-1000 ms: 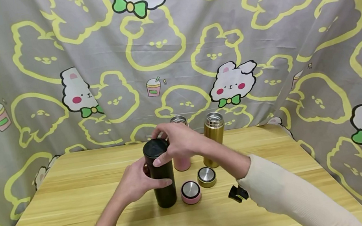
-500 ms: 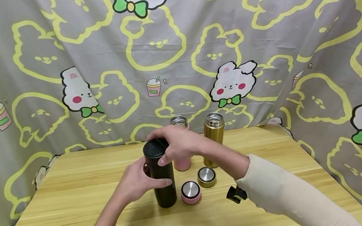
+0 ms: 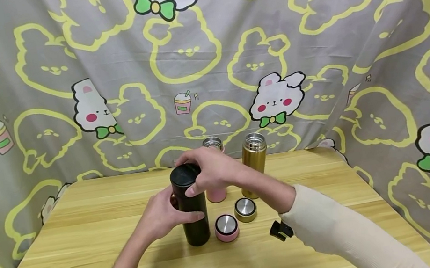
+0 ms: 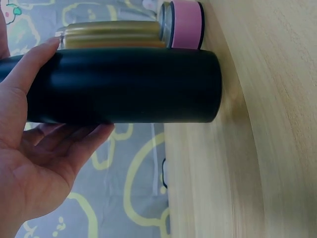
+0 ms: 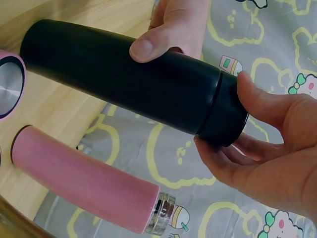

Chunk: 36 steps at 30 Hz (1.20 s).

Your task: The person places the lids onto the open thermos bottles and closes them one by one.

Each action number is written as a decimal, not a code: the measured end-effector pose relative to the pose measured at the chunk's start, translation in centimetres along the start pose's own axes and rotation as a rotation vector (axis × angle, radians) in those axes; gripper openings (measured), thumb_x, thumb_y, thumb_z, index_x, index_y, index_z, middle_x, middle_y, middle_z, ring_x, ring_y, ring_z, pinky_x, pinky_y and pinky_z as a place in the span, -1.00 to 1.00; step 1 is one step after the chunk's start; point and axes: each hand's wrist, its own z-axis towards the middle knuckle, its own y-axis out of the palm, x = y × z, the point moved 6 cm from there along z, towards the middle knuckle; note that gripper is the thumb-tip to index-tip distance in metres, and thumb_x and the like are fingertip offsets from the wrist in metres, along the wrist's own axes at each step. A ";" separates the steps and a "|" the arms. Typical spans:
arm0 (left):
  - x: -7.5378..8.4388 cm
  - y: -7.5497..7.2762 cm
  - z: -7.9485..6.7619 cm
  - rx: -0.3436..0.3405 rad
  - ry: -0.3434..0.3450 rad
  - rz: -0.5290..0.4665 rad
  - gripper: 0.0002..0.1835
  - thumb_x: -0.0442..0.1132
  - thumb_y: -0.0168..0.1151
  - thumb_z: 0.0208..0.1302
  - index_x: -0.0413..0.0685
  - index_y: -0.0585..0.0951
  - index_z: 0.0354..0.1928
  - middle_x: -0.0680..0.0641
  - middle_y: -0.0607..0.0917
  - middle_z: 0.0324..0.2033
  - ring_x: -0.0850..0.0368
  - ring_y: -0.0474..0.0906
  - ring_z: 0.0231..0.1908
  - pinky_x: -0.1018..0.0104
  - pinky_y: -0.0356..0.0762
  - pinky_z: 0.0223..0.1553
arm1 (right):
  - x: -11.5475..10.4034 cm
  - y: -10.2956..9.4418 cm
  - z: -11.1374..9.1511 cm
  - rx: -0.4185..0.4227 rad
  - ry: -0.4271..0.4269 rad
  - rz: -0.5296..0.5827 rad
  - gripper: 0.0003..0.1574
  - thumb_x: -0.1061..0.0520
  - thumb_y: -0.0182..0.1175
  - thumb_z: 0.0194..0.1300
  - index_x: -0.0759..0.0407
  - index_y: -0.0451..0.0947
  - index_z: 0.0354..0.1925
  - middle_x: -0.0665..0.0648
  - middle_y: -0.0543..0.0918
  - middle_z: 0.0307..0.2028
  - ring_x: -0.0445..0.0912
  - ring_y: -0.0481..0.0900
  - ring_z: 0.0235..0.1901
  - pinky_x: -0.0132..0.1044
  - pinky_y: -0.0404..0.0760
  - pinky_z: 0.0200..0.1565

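Note:
A black thermos bottle (image 3: pixel 196 227) stands upright on the table, its black lid (image 5: pixel 229 111) in place on top. My left hand (image 3: pixel 164 216) grips the body at mid-height, thumb across the front and fingers behind. At the top, my right hand (image 3: pixel 214 167) holds the lid between thumb and fingers; in the right wrist view a thin seam shows between lid and body. Just behind stands a pink thermos bottle (image 5: pixel 84 178) with a bare metal neck, partly hidden by the right hand in the head view.
A gold thermos bottle (image 3: pixel 254 158) stands uncapped at the back right. Two lids lie on the wooden table (image 3: pixel 86 231) right of the black bottle: a pink lid (image 3: pixel 227 227) and a gold lid (image 3: pixel 245 209). A patterned curtain (image 3: pixel 128 72) hangs behind the table.
My right hand has shifted round the lid, its thumb drawing back to the right and its fingers reaching further over the far side. The left hand and the bottle have stayed put.

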 end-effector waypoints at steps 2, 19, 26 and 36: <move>0.0 0.0 0.0 0.004 -0.001 0.006 -0.21 0.28 0.63 -0.17 0.14 0.57 0.11 0.05 0.74 -0.12 0.19 0.67 -0.15 0.17 0.65 -0.11 | 0.0 0.0 0.1 0.017 0.004 0.001 -0.23 0.10 0.62 -0.02 0.04 0.58 0.18 0.09 0.73 0.05 -0.09 0.64 -0.06 -0.26 0.59 0.00; 0.0 -0.1 0.2 0.038 0.019 0.054 -0.19 0.33 0.62 -0.22 0.16 0.58 0.10 0.06 0.76 -0.14 0.20 0.69 -0.16 0.18 0.65 -0.14 | 0.4 0.1 0.1 0.120 0.094 -0.051 -0.30 -0.11 0.63 -0.10 -0.01 0.58 0.00 0.02 0.69 -0.15 -0.06 0.57 -0.13 -0.24 0.52 -0.08; 0.0 0.1 0.2 0.024 0.023 0.039 -0.20 0.30 0.64 -0.22 0.15 0.58 0.09 0.07 0.76 -0.16 0.21 0.69 -0.19 0.19 0.65 -0.14 | 0.5 0.1 0.2 0.080 0.088 -0.062 -0.25 -0.12 0.63 -0.07 0.03 0.54 0.03 0.05 0.65 -0.17 -0.05 0.55 -0.14 -0.21 0.50 -0.04; 0.1 -0.1 0.2 -0.008 0.013 0.013 -0.21 0.26 0.64 -0.17 0.09 0.58 0.10 0.04 0.75 -0.17 0.20 0.68 -0.19 0.18 0.64 -0.14 | 0.0 -0.2 0.0 -0.157 0.058 0.109 -0.04 0.22 0.51 0.11 0.09 0.33 0.42 0.19 0.51 0.34 0.01 0.54 0.23 -0.12 0.48 0.29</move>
